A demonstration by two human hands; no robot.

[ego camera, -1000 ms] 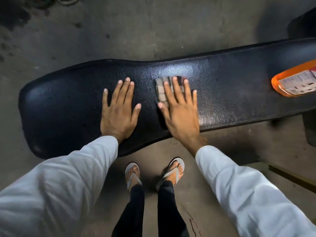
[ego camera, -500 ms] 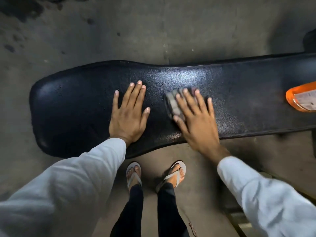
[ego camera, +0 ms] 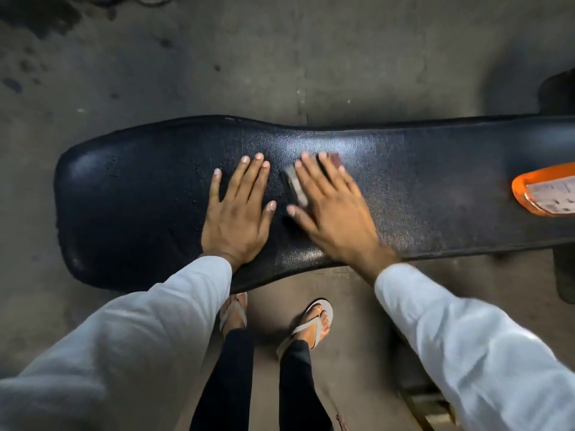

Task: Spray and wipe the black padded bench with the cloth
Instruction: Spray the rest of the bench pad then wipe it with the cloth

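Note:
The black padded bench (ego camera: 130, 206) runs from left to right across the view, its surface shiny and speckled with droplets. My left hand (ego camera: 238, 219) lies flat on the pad with fingers spread and holds nothing. Just to its right, my right hand (ego camera: 334, 217) presses a small checked cloth (ego camera: 295, 185) flat against the pad; only the cloth's left edge and far corner show past the fingers. The right hand is blurred by motion. An orange spray bottle (ego camera: 543, 189) with a white label lies on the bench at the right edge of view.
Stained concrete floor (ego camera: 280, 57) surrounds the bench. My feet in flip-flops (ego camera: 311, 325) stand under the bench's near edge. A dark bench leg (ego camera: 566, 275) stands at the right. A wooden or metal frame (ego camera: 429, 405) lies on the floor at lower right.
My right hand with the cloth has slid over the pad, away to the right and back toward my left hand. The left hand stays planted. The view shifted a little.

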